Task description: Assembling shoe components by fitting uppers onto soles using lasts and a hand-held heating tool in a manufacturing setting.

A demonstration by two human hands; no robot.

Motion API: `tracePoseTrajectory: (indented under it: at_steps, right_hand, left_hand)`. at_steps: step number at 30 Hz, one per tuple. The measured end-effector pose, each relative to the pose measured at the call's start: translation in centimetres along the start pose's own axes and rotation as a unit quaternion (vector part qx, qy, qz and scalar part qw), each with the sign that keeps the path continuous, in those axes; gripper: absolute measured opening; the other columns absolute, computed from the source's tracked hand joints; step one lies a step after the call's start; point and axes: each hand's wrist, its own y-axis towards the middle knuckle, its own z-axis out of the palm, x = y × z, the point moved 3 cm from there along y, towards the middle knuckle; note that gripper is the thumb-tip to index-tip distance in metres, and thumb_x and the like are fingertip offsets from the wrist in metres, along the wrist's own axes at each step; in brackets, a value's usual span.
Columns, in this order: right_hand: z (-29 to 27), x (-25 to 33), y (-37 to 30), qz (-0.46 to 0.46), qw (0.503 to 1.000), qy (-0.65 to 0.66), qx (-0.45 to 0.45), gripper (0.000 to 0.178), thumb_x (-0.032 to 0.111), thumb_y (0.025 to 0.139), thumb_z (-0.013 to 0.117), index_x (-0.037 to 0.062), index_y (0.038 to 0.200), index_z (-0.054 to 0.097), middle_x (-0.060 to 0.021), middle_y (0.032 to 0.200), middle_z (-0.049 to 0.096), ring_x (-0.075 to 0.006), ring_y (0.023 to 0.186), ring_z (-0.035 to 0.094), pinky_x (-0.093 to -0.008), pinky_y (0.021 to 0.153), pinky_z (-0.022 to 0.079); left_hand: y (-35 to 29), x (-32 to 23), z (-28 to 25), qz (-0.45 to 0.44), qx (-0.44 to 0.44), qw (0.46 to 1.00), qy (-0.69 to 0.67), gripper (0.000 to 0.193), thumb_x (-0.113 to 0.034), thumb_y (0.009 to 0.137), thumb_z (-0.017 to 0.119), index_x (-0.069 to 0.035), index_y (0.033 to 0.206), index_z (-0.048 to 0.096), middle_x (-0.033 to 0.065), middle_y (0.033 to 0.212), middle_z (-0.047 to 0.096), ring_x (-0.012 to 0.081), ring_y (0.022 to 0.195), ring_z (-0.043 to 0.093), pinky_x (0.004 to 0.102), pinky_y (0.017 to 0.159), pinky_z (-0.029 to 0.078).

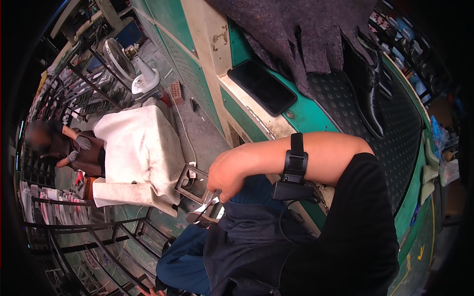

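My right arm, with a black strap and small device on the forearm, reaches in from the right. My right hand [226,173] is closed, its thumb and fingers pinched round a thin pale strip-like thing [208,196] whose kind I cannot make out. Just below it are a white piece and a brownish, rounded flat thing [197,217], partly hidden by my dark apron [242,237]. A metal bracket frame [190,183] stands beside the hand. At the lower edge only a few fingers of my left hand [151,292] show, near a black rail; the rest is cut off.
A green machine [307,114] stands at the right, bearing a black phone [261,87], a studded black mat [400,133], a black shoe [368,101] and a ragged dark cloth [296,29]. At left are a cloth-covered block [140,143], a fan [118,59], black racks and a seated gloved person.
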Motion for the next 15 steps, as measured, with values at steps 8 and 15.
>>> tracePoseTrajectory:
  at_steps: [8, 15]
  right_hand:
    - [0.0, 0.0, 0.0, 0.0, 1.0, 0.0, -0.004, 0.049, 0.04, 0.087, 0.063, 0.007, 0.124, 0.064, -0.019, 0.11, 0.069, -0.0366, 0.109, 0.063, -0.0463, 0.093, 0.048]
    - [-0.2, 0.2, 0.0, 0.001, 1.0, -0.003, 0.003, 0.049, 0.04, 0.088, 0.062, 0.0074, 0.125, 0.064, -0.0187, 0.111, 0.069, -0.0366, 0.11, 0.063, -0.0462, 0.094, 0.048]
  left_hand:
    - [0.1, 0.4, 0.2, 0.014, 0.002, 1.0, 0.006, 0.039, -0.027, 0.085, 0.057, -0.002, 0.113, 0.064, 0.0331, 0.152, 0.031, 0.0485, 0.132, 0.043, 0.0485, 0.106, 0.04]
    - [0.1, -0.5, -0.4, 0.001, -0.008, 1.0, -0.028, 0.04, -0.03, 0.086, 0.055, -0.003, 0.113, 0.064, 0.0341, 0.151, 0.032, 0.0481, 0.13, 0.045, 0.0488, 0.104, 0.041]
